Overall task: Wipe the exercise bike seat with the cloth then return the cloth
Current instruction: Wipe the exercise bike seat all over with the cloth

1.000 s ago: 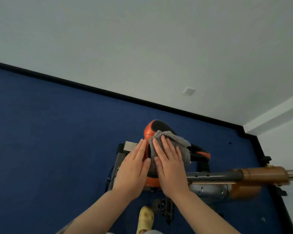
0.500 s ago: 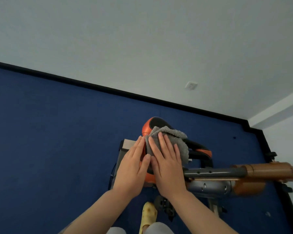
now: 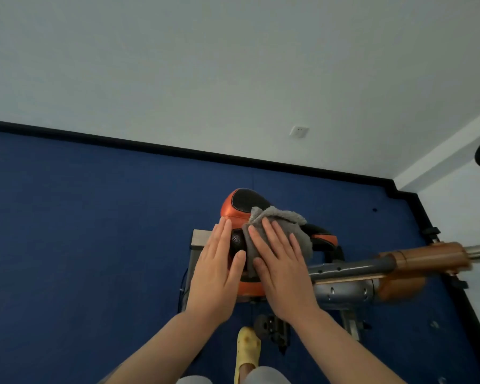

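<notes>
The orange and black exercise bike seat (image 3: pixel 240 203) sits below me at the frame's centre. A grey fluffy cloth (image 3: pixel 286 220) lies bunched on the seat's right half. My right hand (image 3: pixel 281 264) presses flat on the cloth, fingers spread and pointing away from me. My left hand (image 3: pixel 216 273) rests flat against the seat's left side, fingers together, holding nothing. The near part of the seat is hidden under both hands.
The bike's grey and orange frame bar (image 3: pixel 385 268) runs off to the right. A pedal (image 3: pixel 272 331) and my yellow slipper (image 3: pixel 247 347) are below the seat. Blue carpet (image 3: pixel 81 245) meets a white wall with a socket (image 3: pixel 299 131).
My right hand and the cloth have slid slightly to the right across the seat, uncovering more of its black centre. The left hand stays on the seat's left side.
</notes>
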`<action>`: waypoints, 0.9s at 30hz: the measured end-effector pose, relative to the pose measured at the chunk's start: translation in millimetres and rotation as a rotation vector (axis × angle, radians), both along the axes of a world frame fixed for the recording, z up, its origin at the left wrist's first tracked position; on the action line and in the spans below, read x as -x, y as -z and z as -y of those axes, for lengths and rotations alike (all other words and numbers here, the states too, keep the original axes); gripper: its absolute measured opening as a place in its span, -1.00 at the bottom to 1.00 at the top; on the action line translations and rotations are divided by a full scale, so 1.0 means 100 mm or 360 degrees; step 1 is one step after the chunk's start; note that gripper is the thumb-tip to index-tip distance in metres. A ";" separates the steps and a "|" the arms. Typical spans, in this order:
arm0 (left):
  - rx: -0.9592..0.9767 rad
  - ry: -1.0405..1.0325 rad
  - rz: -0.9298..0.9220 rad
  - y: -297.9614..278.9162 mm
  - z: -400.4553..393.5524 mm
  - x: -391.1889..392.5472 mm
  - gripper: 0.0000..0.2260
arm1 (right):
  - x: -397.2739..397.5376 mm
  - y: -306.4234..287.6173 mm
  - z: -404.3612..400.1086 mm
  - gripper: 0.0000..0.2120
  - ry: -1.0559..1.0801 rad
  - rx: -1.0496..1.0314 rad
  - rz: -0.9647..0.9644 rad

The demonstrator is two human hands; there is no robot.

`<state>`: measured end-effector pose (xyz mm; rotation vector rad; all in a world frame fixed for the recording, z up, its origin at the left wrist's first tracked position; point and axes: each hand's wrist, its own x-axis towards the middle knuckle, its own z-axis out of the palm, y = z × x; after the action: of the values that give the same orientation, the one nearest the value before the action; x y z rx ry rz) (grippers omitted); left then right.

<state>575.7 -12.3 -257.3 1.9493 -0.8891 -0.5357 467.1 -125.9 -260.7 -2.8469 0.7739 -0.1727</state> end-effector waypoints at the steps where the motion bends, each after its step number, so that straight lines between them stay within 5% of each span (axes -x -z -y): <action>1: -0.0007 -0.0005 0.0004 0.00 0.01 0.01 -0.45 | 0.03 0.01 0.04 -0.51 0.0112 -0.0021 0.0025; 4: -0.0019 -0.0042 -0.0001 0.01 0.05 0.05 -0.45 | -0.06 0.02 -0.07 -0.51 0.0368 -0.0091 0.0080; 9: 0.0022 -0.0051 0.0010 0.01 0.07 0.09 -0.45 | -0.09 0.03 -0.23 -0.49 0.0072 -0.0019 0.0058; 15: -0.0037 -0.0066 0.0042 0.01 0.07 0.08 -0.44 | -0.10 0.08 -0.28 -0.49 0.0427 -0.0163 0.0204; 18: -0.0019 -0.0065 0.0042 0.00 0.08 0.10 -0.46 | -0.11 0.13 -0.37 -0.47 0.0224 -0.0073 0.0156; 20: -0.0054 -0.0034 0.0119 -0.01 0.08 0.09 -0.46 | -0.02 0.15 -0.22 -0.48 0.0190 -0.0033 0.0135; 24: -0.0092 0.0012 0.0324 -0.06 0.17 0.10 -0.48 | 0.10 0.16 0.00 -0.47 0.0684 -0.0112 0.0209; 27: -0.0126 0.0034 0.0495 -0.09 0.33 0.13 -0.47 | 0.08 0.13 -0.03 -0.48 0.0563 -0.0130 0.0172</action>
<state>562.6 -45.0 -248.7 2.1331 -1.0969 -0.2862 459.1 -122.7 -273.5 -2.5780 1.2233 -0.3316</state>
